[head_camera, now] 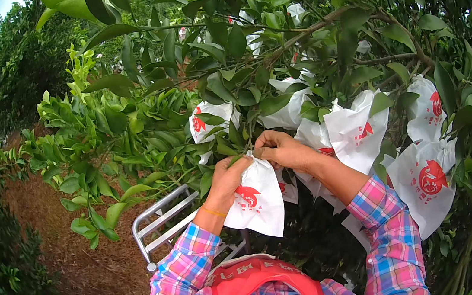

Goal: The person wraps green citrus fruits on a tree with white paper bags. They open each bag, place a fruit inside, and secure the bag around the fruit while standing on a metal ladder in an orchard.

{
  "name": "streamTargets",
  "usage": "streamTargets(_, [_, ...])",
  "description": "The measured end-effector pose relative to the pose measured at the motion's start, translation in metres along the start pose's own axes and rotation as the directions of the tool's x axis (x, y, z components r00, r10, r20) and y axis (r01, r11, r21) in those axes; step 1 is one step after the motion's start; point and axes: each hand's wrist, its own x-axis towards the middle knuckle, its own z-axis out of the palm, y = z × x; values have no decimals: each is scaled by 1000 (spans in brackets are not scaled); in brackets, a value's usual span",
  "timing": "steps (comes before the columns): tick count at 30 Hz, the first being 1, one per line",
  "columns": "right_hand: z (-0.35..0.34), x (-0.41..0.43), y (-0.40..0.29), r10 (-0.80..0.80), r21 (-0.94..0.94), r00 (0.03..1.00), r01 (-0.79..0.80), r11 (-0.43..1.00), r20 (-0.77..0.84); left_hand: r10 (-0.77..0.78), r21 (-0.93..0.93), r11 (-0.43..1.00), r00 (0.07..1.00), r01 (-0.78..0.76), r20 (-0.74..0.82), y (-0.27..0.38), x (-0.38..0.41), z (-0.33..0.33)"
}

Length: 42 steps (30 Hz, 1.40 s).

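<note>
A white paper fruit bag (259,203) with a red print hangs before me, its gathered neck up at a leafy twig. My left hand (228,180) pinches the left side of that neck between thumb and fingers. On the other side, my right hand (284,149) has bent fingers and thumb at the top of the same bag, touching its neck. Whatever is inside the bag is hidden. A yellow band (214,211) circles my left wrist.
More white fruit bags hang close by, among them one right of my right hand (358,131) and a low one (427,185). A branch (314,28) crosses above. A metal ladder (169,224) stands at left over brown ground (86,279). My red apron (261,283) bulges below.
</note>
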Motion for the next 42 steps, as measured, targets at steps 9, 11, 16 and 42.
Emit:
streamTargets(9, [7, -1, 22, -362, -254, 921, 319, 913, -143, 56, 132, 990, 998, -51, -30, -17, 8, -5])
streamTargets(11, [9, -3, 11, -365, -351, 917, 293, 889, -161, 60, 141, 988, 998, -57, -15, -14, 5, -2])
streamTargets(16, [0, 14, 9, -236, -300, 964, 192, 935, -118, 142, 303, 946, 987, -112, -78, -17, 1, 5])
streamTargets(42, [0, 22, 0, 136, 33, 991, -135, 990, -19, 6, -118, 992, 969, -37, -246, -11, -6, 26])
